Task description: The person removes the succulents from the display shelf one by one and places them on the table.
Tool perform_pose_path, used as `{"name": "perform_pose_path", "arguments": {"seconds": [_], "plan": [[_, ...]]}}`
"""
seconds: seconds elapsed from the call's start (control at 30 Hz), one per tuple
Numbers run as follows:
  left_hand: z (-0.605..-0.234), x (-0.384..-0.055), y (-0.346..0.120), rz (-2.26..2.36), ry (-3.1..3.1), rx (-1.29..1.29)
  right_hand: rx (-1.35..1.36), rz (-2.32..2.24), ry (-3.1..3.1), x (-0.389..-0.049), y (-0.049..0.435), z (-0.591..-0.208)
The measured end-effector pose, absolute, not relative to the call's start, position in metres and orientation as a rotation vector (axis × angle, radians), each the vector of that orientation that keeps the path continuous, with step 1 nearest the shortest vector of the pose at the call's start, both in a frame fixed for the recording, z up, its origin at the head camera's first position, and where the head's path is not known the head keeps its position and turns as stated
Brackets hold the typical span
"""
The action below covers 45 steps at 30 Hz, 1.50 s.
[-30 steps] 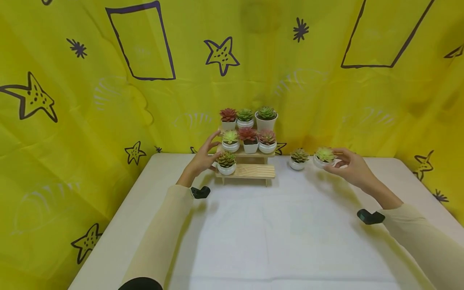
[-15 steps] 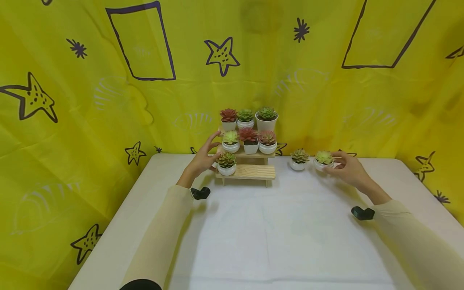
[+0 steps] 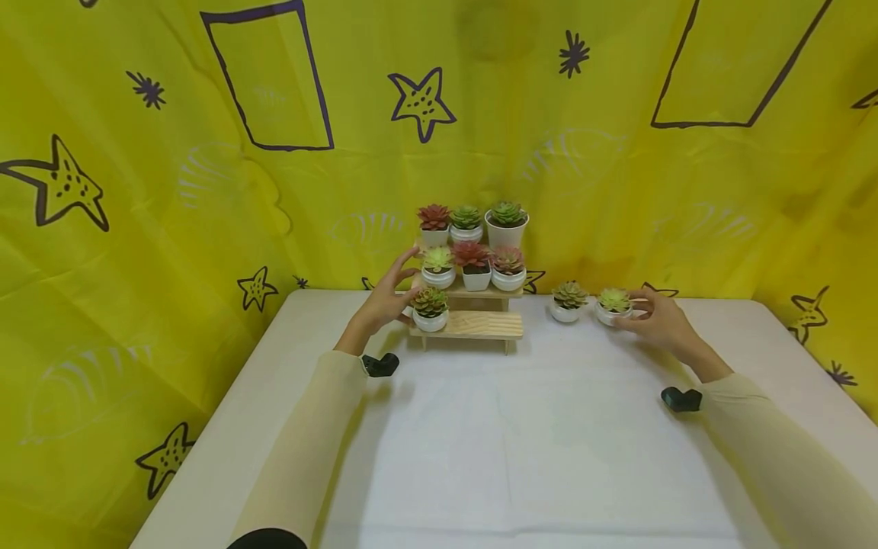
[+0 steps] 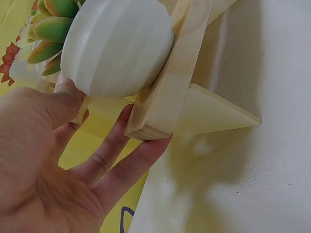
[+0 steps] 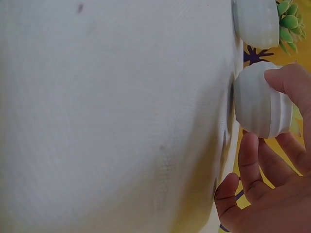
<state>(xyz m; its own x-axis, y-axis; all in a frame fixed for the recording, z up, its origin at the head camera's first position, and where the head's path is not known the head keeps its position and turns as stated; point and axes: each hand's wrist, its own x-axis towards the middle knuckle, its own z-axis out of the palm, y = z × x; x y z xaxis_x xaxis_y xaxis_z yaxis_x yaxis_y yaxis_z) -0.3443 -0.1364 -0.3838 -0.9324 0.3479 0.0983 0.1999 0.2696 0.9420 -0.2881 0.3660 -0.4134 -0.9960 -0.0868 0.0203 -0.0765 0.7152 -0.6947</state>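
At the right of the head view, my right hand [image 3: 661, 324] grips a small potted succulent [image 3: 613, 305] with pale green leaves in a round white pot. The right wrist view has the thumb on that white pot [image 5: 260, 102] and fingertips at its other side; the pot stands at the tabletop. Beside it is another potted succulent [image 3: 568, 301], darker green. My left hand [image 3: 382, 305] is at the left end of a tiered wooden plant stand [image 3: 483, 325]. Its straight fingers touch the end of the bottom shelf [image 4: 160, 111], and the thumb lies against a ribbed white pot [image 4: 116, 48].
Three succulents fill the top tier, among them a red one [image 3: 434, 217]. The middle tier bears three more, including a pink one [image 3: 507, 261]. A green-brown succulent [image 3: 430, 303] sits at the bottom tier's left. A yellow curtain [image 3: 494, 99] hangs behind the white table [image 3: 521, 442].
My right hand has lowered the pale green succulent slightly to the table beside the darker one and shifted a little left. My left hand has stayed at the stand.
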Motion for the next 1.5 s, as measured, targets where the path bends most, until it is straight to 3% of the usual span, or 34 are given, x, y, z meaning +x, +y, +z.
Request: {"name": "perform_pose_path", "arguments": {"seconds": [1.5], "plan": [[-0.3828, -0.3453, -0.1379, 1.769, 2.354, 0.529, -0.127, -1.134, 2.76, -0.2979, 0.3751, -0.4126]]}}
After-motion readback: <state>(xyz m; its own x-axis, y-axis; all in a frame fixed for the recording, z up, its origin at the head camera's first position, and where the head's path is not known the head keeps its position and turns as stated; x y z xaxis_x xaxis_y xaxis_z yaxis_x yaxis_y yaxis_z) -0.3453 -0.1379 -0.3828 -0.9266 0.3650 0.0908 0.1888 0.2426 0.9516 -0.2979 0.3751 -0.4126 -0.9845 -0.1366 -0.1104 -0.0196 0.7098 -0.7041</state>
